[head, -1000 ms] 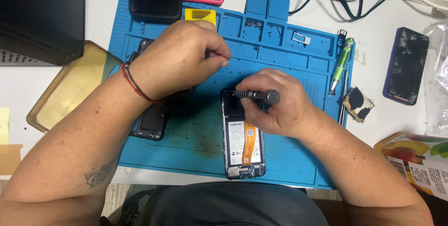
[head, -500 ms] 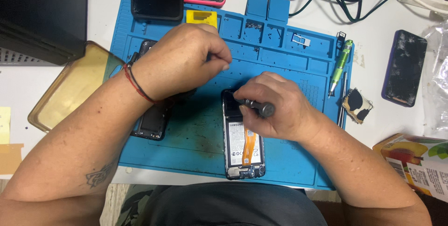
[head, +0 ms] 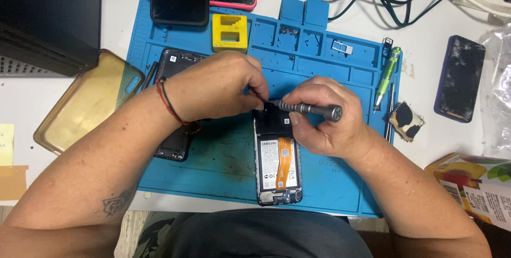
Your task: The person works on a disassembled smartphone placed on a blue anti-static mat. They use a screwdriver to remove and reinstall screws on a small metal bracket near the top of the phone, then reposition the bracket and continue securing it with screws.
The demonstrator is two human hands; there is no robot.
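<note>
The opened phone (head: 278,162) lies back-up near the middle of the blue work mat (head: 223,167), battery and orange flex cable exposed. The right hand (head: 324,122) is clamped on a grey screwdriver (head: 311,109) held level over the phone's far end. The left hand (head: 215,87) has its fingertips pinched together at the driver tip. The mat's far tray compartments (head: 319,50) hold small screws and a card tray. A yellow block (head: 230,33) sits far left; a green pen tool (head: 386,74) lies at the right edge.
</note>
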